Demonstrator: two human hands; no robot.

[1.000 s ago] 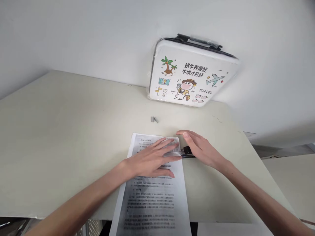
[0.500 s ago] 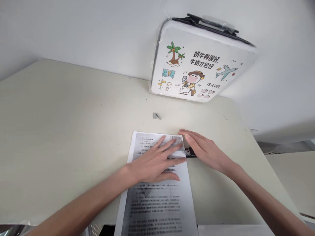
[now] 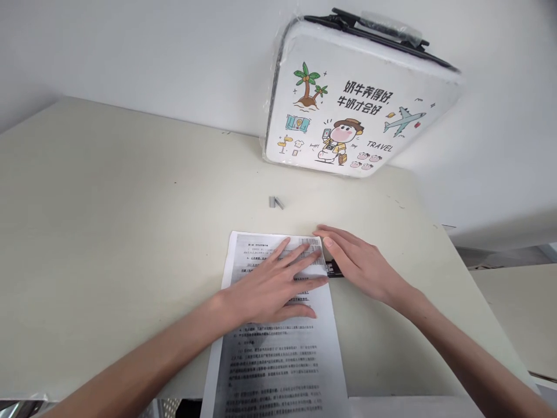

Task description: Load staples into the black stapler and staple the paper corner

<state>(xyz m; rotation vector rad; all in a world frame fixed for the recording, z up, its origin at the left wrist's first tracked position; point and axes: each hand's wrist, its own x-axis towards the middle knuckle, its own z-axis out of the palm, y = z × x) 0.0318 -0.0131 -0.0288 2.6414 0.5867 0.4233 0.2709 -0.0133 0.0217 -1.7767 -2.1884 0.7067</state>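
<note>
My left hand (image 3: 272, 287) lies flat with fingers spread on the stack of printed paper (image 3: 278, 363), pressing its upper part against the table. At the paper's upper right edge, my right hand (image 3: 359, 258) curls over a black stapler (image 3: 334, 269). Most of the stapler is hidden under that hand; only a short dark and metal part shows between the palm and the sheet. The right thumb and fingertips reach the paper's top right corner. Just beyond the paper lie two small grey strips of staples (image 3: 275, 202).
A white case (image 3: 317, 139) with cartoon travel prints and a black handle stands at the back, leaning near the wall (image 3: 152, 52). Its plastic wrap shows at the edges. The pale table (image 3: 108, 220) extends to both sides. Another pale surface (image 3: 517, 307) is at the right.
The view has shifted slightly. Both hands keep nearly the same place on the paper and stapler.
</note>
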